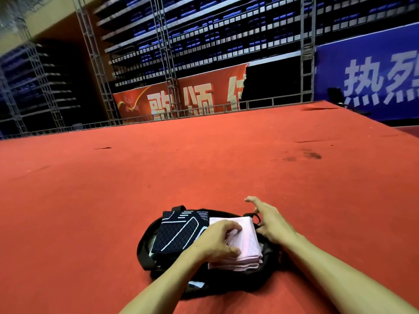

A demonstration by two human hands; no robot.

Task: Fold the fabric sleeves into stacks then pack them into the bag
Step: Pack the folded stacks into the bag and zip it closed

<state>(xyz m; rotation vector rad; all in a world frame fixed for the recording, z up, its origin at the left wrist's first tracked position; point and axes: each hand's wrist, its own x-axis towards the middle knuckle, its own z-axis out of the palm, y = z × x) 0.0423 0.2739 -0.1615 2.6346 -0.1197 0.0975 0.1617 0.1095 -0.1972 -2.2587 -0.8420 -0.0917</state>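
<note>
- Head view: the black bag (145,248) lies open on the red carpet (204,166) at 6 o'clock in my frame, close in front of the person
- Two folded stacks sit in its mouth: a dark patterned stack (179,232) with pale lines, and a pink stack (246,243) touching it on its 3 o'clock side
- The left hand (217,240) comes in from 7 o'clock and grips the pink stack, fingers curled over the top layer and thumb against the near edge
- The right hand (273,223) is at 2 o'clock of the pink stack, against the bag's far rim; the index finger sticks out straight, the other fingers bend down toward the rim or a strap loop, and I cannot tell whether they pinch it or only touch it
- Progress, as I judge it: folding looks done, since both colours are in neat piles and I see no loose sleeve on the carpet
- The dark stack seems seated in the bag; the pink one rides high, with its near corner over the rim, so I read it as not fully seated
- What seems left: settle the pink stack down beside the dark one, and possibly close the bag; I can't see a zip
- Beyond the carpet, at 12 o'clock, a red banner (181,98) and a blue banner (367,71) hang below rows of seats
</note>
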